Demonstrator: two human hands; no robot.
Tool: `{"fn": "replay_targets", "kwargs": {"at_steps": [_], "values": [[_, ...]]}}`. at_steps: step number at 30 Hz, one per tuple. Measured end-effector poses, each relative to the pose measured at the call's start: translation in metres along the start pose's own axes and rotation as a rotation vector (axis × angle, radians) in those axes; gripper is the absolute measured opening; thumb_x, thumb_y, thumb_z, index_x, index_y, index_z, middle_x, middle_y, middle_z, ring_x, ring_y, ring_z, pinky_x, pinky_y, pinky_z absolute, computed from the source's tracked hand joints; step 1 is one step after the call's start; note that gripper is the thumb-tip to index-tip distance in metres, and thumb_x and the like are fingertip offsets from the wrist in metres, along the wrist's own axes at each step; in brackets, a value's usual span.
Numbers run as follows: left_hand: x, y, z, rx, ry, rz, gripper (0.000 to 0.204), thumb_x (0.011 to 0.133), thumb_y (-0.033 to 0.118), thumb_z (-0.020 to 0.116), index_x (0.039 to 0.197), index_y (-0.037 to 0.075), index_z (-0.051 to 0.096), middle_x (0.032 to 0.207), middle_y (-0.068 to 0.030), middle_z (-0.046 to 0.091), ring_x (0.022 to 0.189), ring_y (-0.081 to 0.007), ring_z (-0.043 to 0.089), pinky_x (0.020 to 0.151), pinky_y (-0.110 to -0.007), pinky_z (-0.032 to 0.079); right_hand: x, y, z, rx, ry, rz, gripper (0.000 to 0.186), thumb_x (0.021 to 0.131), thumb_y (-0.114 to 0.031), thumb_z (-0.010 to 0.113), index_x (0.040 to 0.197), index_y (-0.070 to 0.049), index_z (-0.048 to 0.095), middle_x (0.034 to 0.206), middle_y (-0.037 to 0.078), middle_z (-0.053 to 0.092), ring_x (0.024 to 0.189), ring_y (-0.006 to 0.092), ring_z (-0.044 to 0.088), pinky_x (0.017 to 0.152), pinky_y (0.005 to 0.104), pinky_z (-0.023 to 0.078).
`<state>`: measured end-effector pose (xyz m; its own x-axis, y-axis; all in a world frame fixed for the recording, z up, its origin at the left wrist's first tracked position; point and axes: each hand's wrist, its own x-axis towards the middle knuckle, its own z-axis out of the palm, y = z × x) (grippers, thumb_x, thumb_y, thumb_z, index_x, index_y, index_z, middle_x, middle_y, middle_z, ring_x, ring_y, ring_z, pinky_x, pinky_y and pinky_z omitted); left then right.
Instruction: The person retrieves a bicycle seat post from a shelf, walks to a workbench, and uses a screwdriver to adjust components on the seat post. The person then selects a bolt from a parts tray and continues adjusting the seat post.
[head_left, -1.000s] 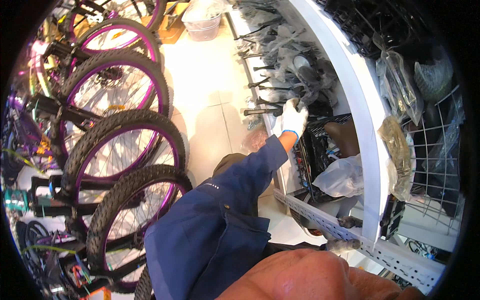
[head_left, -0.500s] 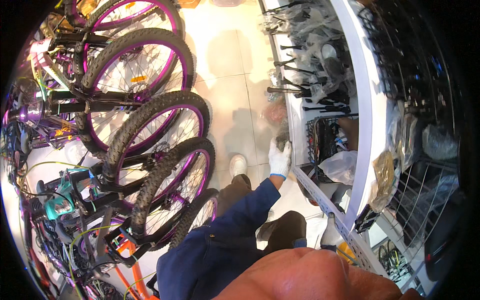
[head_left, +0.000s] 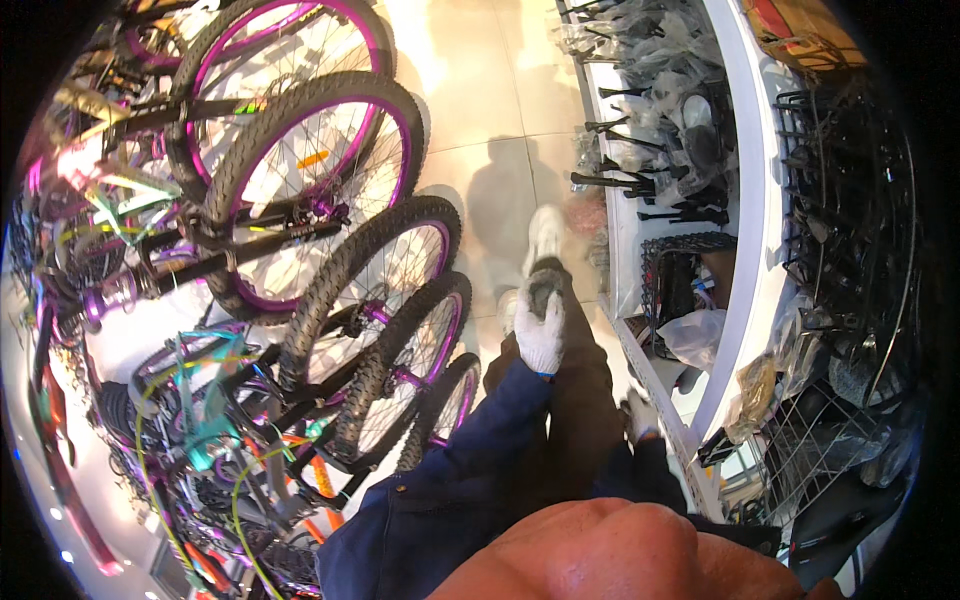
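My left hand (head_left: 540, 342), in a white knit glove below a navy sleeve, is held out over my leg. Its fingers and thumb curve round a small dark grey rounded thing (head_left: 543, 291), whose kind I cannot make out. Lower and to the right, my right hand (head_left: 641, 412), also gloved, hangs beside the white perforated shelf edge (head_left: 655, 385). Its fingers are too small and shaded to read. My brown trouser leg (head_left: 575, 400) and a white shoe (head_left: 544, 238) show below the left hand.
Bicycles with knobby tyres (head_left: 425, 150) and purple rims line the left side. On the right, a white shelf (head_left: 765, 200) holds black parts in clear plastic bags (head_left: 660, 110) and a black wire basket (head_left: 655, 280). A tiled floor aisle (head_left: 480, 170) runs between them.
My left hand has drawn back from the shelf's lower edge to in front of my leg, with the grey thing in it. One foot has stepped forward, and the view has shifted.
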<state>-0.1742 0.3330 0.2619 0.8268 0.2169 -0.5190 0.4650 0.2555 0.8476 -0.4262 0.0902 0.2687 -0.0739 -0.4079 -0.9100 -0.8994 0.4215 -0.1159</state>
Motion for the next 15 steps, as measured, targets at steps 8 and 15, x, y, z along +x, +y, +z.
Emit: {"fn": "replay_targets", "kwargs": {"at_steps": [8,15], "values": [[0.102,0.128,0.069,0.052,-0.077,0.084,0.038,0.100,-0.003,0.060,0.137,-0.003,0.053,0.130,-0.0150,0.064,0.122,-0.0224,0.063,0.107,-0.036,0.049,0.109,-0.229,0.191,-0.354,0.039,-0.635,0.058,0.094,-0.044,0.073,0.126,0.003,0.067,0.116,0.019,0.074,0.108,0.0280,0.070,0.095,0.0373,0.053],[0.220,0.182,0.161,0.103,-0.228,0.071,0.035,0.099,0.001,0.064,0.133,-0.004,0.056,0.121,-0.0138,0.069,0.110,-0.0193,0.067,0.101,-0.033,0.053,0.108,-0.395,0.299,-0.358,-0.119,-0.914,0.047,0.095,-0.030,0.075,0.129,0.002,0.065,0.127,0.020,0.072,0.116,0.0320,0.069,0.102,0.0393,0.052]]}}
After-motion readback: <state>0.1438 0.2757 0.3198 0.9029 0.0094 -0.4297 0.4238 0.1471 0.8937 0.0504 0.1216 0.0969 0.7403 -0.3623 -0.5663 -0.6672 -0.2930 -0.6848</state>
